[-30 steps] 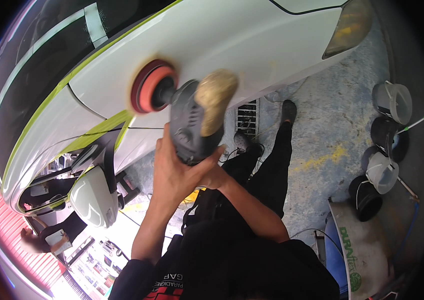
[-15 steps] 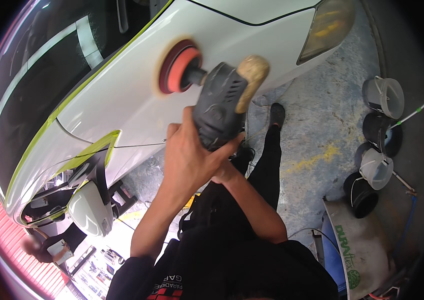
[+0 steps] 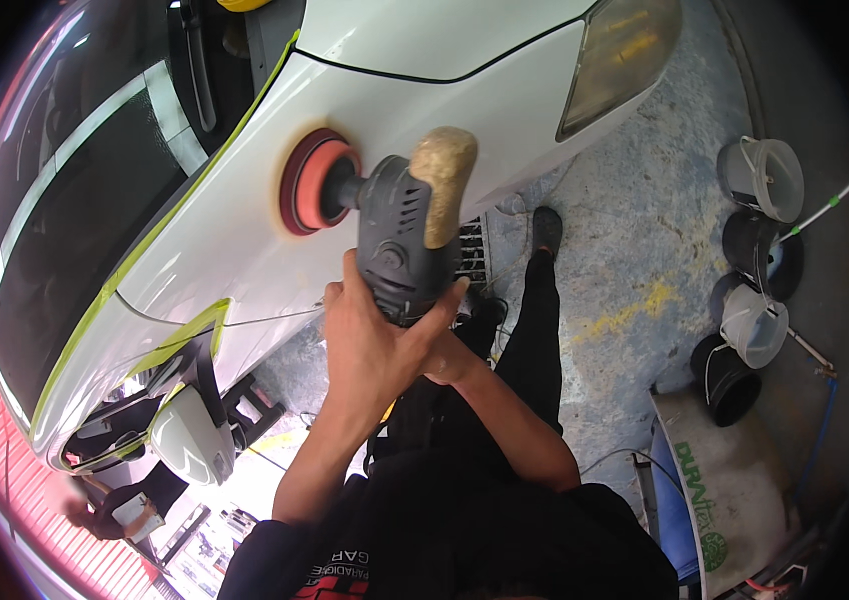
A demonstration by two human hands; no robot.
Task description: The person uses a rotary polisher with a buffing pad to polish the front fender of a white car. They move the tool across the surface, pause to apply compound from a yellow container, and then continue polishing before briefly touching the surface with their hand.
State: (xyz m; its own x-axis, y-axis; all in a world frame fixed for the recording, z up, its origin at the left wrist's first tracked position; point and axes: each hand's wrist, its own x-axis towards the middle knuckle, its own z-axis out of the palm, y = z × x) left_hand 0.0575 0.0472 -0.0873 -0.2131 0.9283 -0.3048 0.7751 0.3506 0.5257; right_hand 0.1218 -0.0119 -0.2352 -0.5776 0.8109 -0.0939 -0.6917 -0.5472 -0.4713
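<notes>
A dark grey polisher (image 3: 395, 245) with a tan, worn padded cover is held out in front of me. My left hand (image 3: 375, 335) wraps around its near end, thumb stretched along the right side. My right hand (image 3: 440, 358) is closed at the polisher just beneath the left, its fingers mostly hidden. The round orange and maroon pad (image 3: 317, 183) sits against the white car's fender (image 3: 235, 225), ringed by a brownish blur. Yellow-green masking tape (image 3: 145, 245) edges the windscreen and the base of the wing mirror (image 3: 190, 440).
At right stand several buckets (image 3: 765, 180), with a green-and-white pole (image 3: 830, 210) leaning there. A large pale sack or sheet (image 3: 730, 490) lies at lower right. Another person (image 3: 135, 505) holds a light flat object at lower left. A cable (image 3: 605, 460) runs near my right side.
My hands and the polisher have shifted left and slightly nearer, and the pad now sits lower on the fender. The view has also tilted a little.
</notes>
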